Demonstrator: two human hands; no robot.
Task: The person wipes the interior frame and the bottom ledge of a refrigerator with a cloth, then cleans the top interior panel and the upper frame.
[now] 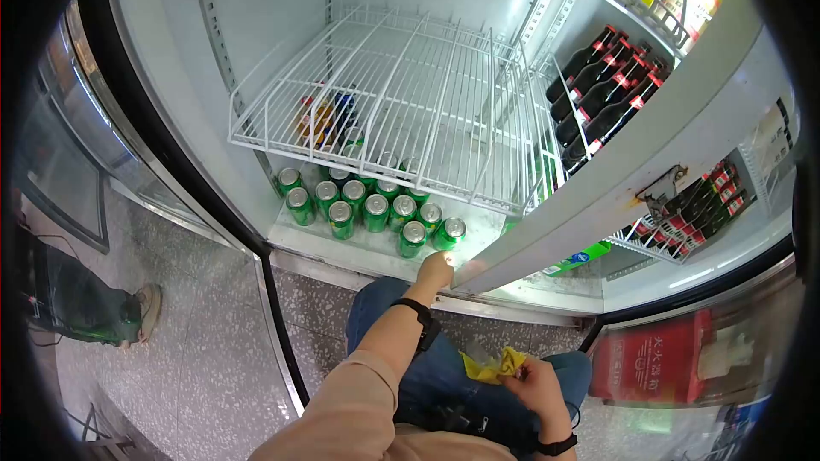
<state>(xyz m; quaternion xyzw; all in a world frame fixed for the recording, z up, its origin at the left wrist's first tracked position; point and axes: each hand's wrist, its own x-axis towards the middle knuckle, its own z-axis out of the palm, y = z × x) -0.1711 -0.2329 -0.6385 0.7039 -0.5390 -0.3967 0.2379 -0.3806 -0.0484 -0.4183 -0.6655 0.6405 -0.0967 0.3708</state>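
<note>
My left hand (436,270) reaches to the front of the fridge floor, beside the foot of the centre post (547,215). Its fingers look curled together; whatever they may hold is too small to make out. Just beyond it stand green drink cans (376,212), upright in loose rows, with the closest can (454,231) right by my fingers. Over my lap, my right hand (535,386) pinches a crumpled yellow wrapper (489,368), which has a clear part on top.
A white wire shelf (401,111) hangs over the cans, with amber bottles (318,122) behind them. Dark bottles (611,90) lie at the right. Doors swing open on both sides. A red box (649,358) shows at right, another person's shoe (149,312) at left.
</note>
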